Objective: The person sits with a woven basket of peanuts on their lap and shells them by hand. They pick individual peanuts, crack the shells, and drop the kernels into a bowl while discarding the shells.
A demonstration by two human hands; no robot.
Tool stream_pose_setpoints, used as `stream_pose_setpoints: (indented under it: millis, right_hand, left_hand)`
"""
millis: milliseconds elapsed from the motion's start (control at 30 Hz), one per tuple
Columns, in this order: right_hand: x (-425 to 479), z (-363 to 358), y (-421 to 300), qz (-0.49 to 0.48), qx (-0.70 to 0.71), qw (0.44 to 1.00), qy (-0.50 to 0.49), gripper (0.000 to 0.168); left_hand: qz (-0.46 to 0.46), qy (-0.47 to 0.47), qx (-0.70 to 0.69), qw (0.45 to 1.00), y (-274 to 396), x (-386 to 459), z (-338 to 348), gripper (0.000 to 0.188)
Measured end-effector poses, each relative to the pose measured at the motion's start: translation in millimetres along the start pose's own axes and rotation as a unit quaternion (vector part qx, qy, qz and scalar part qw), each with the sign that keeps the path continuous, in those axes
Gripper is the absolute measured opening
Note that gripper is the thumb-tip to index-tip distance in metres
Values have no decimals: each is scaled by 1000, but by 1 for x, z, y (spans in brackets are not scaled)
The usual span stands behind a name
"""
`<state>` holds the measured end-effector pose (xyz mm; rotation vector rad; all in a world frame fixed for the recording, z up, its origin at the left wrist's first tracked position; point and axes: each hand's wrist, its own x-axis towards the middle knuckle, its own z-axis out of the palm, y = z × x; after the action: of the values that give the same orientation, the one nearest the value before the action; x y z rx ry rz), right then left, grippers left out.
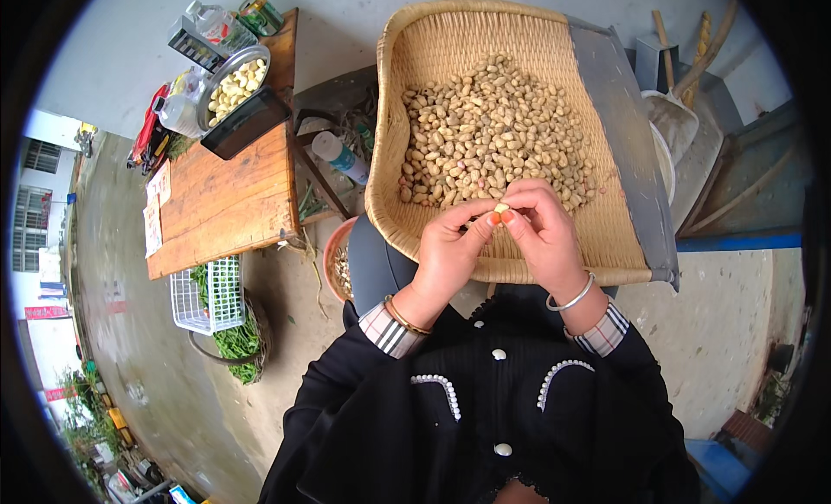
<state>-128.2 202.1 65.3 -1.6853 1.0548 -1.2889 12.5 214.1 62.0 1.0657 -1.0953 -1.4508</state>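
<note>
Between the fingertips of my left hand and my right hand is a small pale peanut. Both thumbs and forefingers pinch it, and whether it still has shell on is too small to tell. My hands are over the near edge of a woven winnowing basket, which rests across my lap. A wide heap of unshelled peanuts fills its middle, just beyond my fingers. A few reddish kernels show among the shells. The basket's right side ends in a grey flat lip.
On the left, a wooden table carries a metal bowl of pale kernels, a black phone, plastic bottles and a can. Below are a white plastic basket, green vegetables and a pink basin. A shovel leans at right.
</note>
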Motion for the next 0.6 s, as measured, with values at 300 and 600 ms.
stream_pose_setpoints:
  millis: [300, 600]
  right_hand:
    - [-4, 12, 10, 0, 23, 999, 39, 10]
    - [-1, 10, 16, 95, 203, 975, -4, 15]
  left_hand:
    - [-54, 42, -47, 997, -1, -2, 6, 18]
    - [-5, 32, -39, 999, 0, 10, -7, 14]
